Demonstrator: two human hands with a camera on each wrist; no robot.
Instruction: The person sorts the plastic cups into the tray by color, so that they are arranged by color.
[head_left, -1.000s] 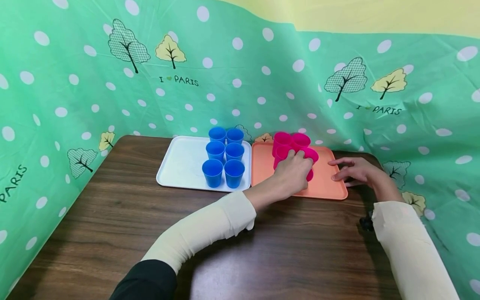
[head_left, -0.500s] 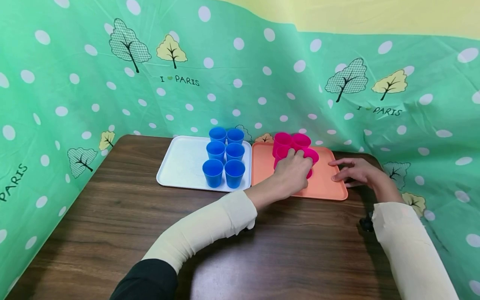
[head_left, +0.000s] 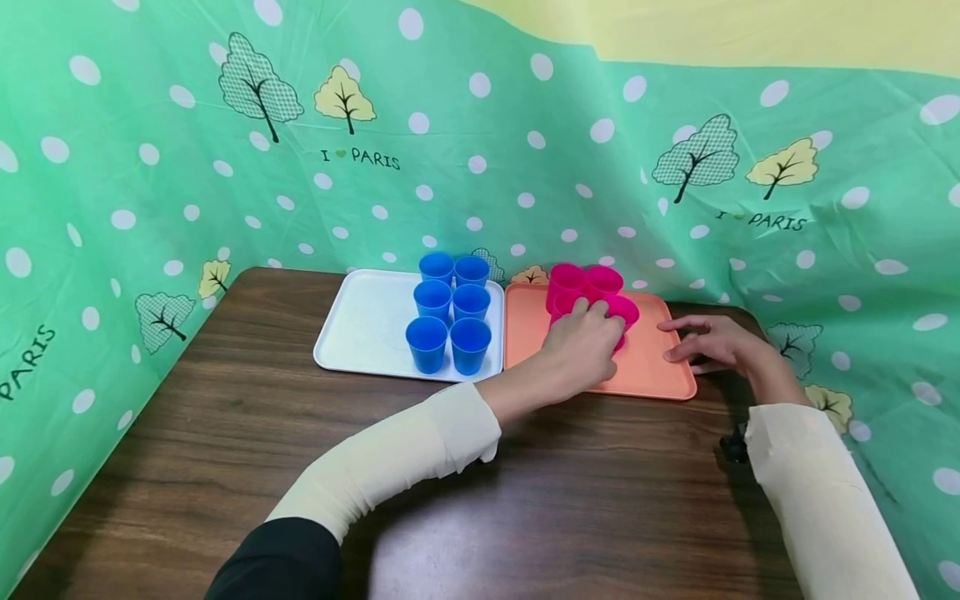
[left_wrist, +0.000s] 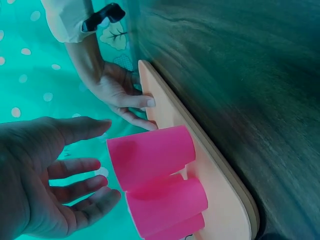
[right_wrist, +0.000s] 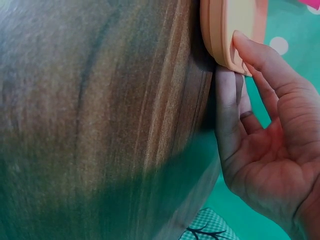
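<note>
My left hand is over the front of the pink cups on the orange tray. In the left wrist view its thumb and fingers are spread and slightly bent, with a gap between them and the nearest pink cup. Part of the cup group is hidden behind this hand in the head view. At the tray's right edge, my right hand pinches the rim. The right wrist view has the thumb on top of the tray edge and fingers beneath it.
A white tray adjoins the orange tray on the left. Several blue cups stand upright in two columns on its right half. The dark wooden table backs onto a green patterned cloth.
My left hand and forearm have shifted slightly left and back from the pink cups. The right hand stays at the tray edge.
</note>
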